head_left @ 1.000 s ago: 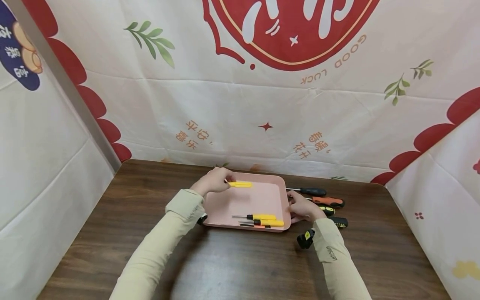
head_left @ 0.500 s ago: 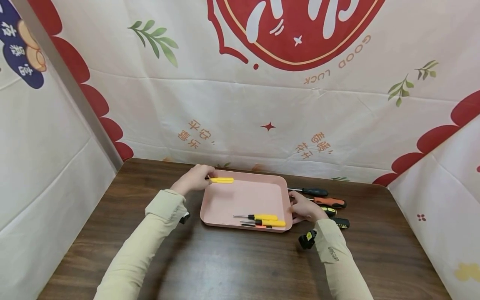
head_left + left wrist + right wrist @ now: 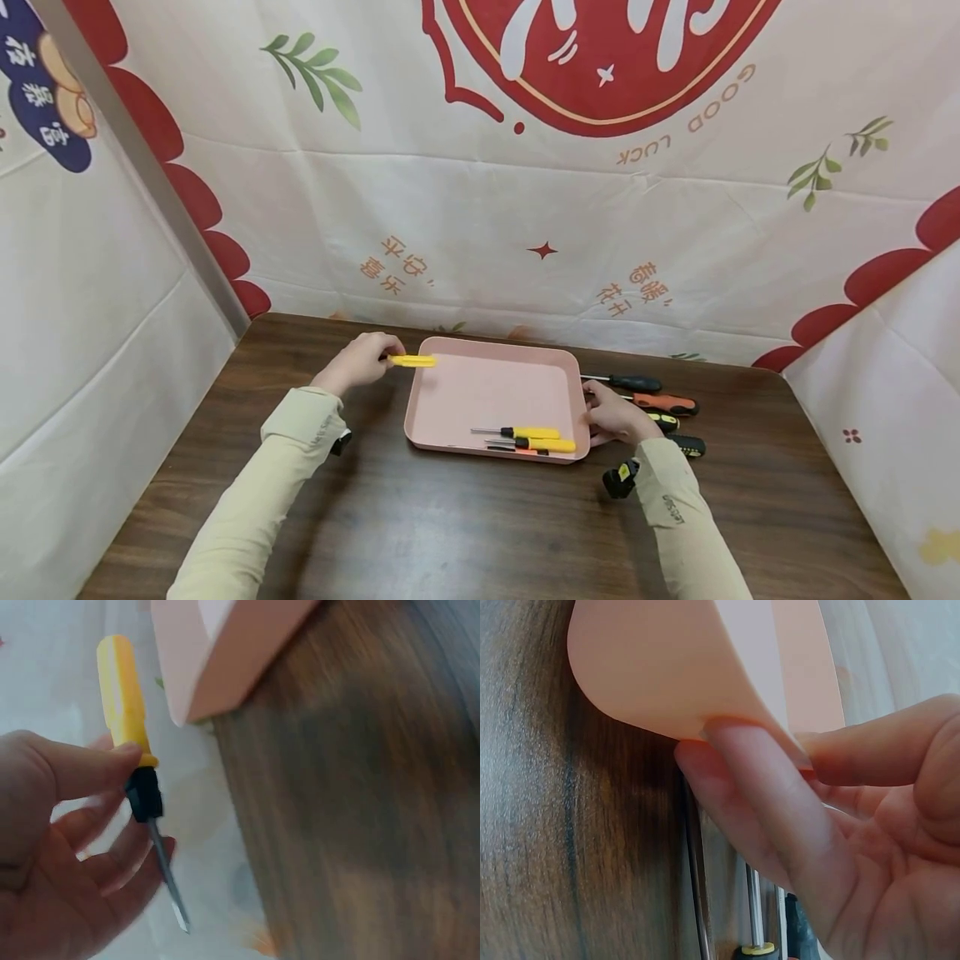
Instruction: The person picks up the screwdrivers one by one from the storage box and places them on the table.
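My left hand (image 3: 360, 360) pinches a yellow-handled screwdriver (image 3: 413, 361) just left of the pink tray's back left corner. In the left wrist view, thumb and fingers meet around the lower end of the yellow handle (image 3: 122, 686), with the black collar and flat metal blade (image 3: 171, 877) pointing down. At the tray's right side, my right hand (image 3: 615, 414) grips the rim, thumb over the edge and fingers beneath, as the right wrist view shows. Inside the pink tray (image 3: 487, 387), along its front edge, lie two yellow-and-black screwdrivers (image 3: 549, 446) and a partly hidden orange-and-black one.
Right of the tray, several more screwdrivers lie on the brown table (image 3: 480, 533): one black-handled (image 3: 636, 384), one orange (image 3: 669, 405), others partly behind my right hand. A printed white cloth (image 3: 480, 217) hangs behind the table and along both sides.
My left hand has moved left with the yellow screwdriver, from over the tray to outside its left edge. The right hand stays at the tray's right rim.
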### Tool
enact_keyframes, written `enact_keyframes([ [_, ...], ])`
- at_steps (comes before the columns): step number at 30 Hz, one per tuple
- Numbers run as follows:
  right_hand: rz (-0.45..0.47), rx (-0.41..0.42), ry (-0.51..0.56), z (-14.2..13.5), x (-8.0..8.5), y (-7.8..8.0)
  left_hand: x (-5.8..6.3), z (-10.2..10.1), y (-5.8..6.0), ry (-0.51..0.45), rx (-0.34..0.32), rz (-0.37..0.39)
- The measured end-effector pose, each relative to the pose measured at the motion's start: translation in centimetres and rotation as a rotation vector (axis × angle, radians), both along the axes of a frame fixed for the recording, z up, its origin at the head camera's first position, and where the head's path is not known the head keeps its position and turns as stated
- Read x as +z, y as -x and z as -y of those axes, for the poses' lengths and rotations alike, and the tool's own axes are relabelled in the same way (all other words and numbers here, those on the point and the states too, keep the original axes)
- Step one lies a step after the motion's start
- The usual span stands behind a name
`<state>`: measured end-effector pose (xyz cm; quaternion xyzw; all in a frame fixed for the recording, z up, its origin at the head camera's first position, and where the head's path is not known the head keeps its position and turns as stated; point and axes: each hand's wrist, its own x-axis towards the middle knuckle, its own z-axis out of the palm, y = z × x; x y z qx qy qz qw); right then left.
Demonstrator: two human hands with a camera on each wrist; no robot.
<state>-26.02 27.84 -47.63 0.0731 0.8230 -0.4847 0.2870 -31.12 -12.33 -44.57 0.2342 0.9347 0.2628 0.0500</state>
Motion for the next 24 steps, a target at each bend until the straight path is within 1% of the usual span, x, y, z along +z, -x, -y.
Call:
enact_keyframes([
  [3, -0.003, -0.002, -0.012, 0.0, 0.1, 0.0, -0.6, 0.7, 0.4, -0.016, 0.001, -0.005],
  [6, -0.001, -0.001, -0.007, 0.0, 0.1, 0.0, -1.2, 1.3, 0.7, -0.030, 0.018, 0.004],
  [10, -0.001, -0.001, -0.003, -0.1, 0.0, 0.0, -1.9, 1.7, 0.9, -0.039, 0.044, 0.023],
  [16, -0.003, -0.004, 0.015, 0.0, 0.0, 0.0, -2.9, 2.3, 1.4, -0.063, 0.072, 0.006],
  [18, -0.005, -0.004, 0.019, 0.0, 0.0, 0.0, -3.3, 2.6, 1.7, -0.074, 0.085, 0.012],
  [22, -0.012, -0.004, 0.022, -0.1, -0.1, 0.0, -4.0, 3.1, 2.0, -0.084, 0.075, 0.008],
  [23, -0.013, -0.006, 0.024, -0.1, -0.1, 0.0, -4.1, 3.1, 2.1, -0.084, 0.063, -0.011],
  [24, -0.014, -0.008, 0.025, -0.1, -0.1, 0.0, -4.3, 3.2, 2.1, -0.079, 0.058, -0.013],
])
